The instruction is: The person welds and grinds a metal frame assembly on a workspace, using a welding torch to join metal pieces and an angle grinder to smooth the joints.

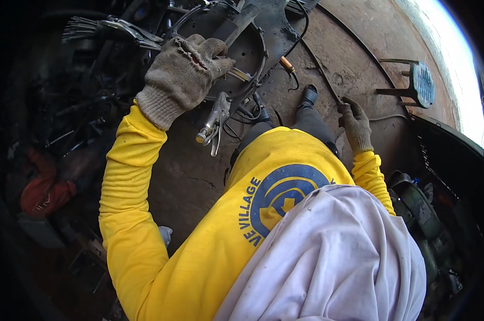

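Note:
My left hand [186,77], in a grey-brown knitted glove torn across the knuckles, is closed over a round metal frame [265,45]. What its fingers grip is hidden beneath them. A flat metal strip [240,74] shows beside the thumb. Locking pliers [216,120] hang at the frame's near side, below that hand. Another pair of locking pliers [132,32] lies to its left, by a bundle of thin rods [80,28]. Lower on the right, my right hand [355,125], gloved alike, has its fingers curled round a dark cable [320,69].
A copper-coloured cylindrical tool [287,65] with a curved dark end is beside the metal table [276,27]. A blue-green plastic stool [423,84] lies tipped over at right. Dark scrap metal [65,107] fills the left. Another person's orange-red sleeve [41,187] shows there. Green machinery [418,203] stands at right.

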Demonstrator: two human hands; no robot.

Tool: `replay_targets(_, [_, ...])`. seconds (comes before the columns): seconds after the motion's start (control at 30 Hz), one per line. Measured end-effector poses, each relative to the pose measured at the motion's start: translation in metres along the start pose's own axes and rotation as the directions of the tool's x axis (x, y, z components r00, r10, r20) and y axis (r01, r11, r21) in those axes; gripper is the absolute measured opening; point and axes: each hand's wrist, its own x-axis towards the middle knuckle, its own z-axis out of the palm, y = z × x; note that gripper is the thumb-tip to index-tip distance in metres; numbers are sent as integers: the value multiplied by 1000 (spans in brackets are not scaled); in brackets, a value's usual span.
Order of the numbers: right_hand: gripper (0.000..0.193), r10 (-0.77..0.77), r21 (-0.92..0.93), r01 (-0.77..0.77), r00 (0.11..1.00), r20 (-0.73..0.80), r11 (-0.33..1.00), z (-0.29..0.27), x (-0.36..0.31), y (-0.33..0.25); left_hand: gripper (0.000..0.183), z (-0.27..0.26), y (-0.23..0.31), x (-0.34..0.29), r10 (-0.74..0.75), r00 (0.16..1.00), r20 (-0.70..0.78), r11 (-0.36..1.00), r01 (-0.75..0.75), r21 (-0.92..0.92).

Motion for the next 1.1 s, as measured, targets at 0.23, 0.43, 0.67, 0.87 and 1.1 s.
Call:
replay_targets(0.23, [39,13,-181,-4,999,46,983,60,-55,-18,35,24,2,6,113,991,-78,993,-111,32])
replay_targets(0.43, [36,-297,-295,343,936,190,892,115,-39,-75,34,21,5,11,112,992,-59,993,-109,45])
replay_targets(0.67, [31,-627,-364,682,729,274,634,162,-17,-104,31,30,1,9,129,988,-82,992,-130,-5])
replay_targets(0.87, [28,-699,-436,726,667,258,532,192,-5,-103,30,29,6,10,108,989,-97,994,-108,9])
replay_targets(1.1, [24,-721,-519,733,633,281,441,194,-4,-109,27,28,4,8,93,986,-141,996,-92,15])
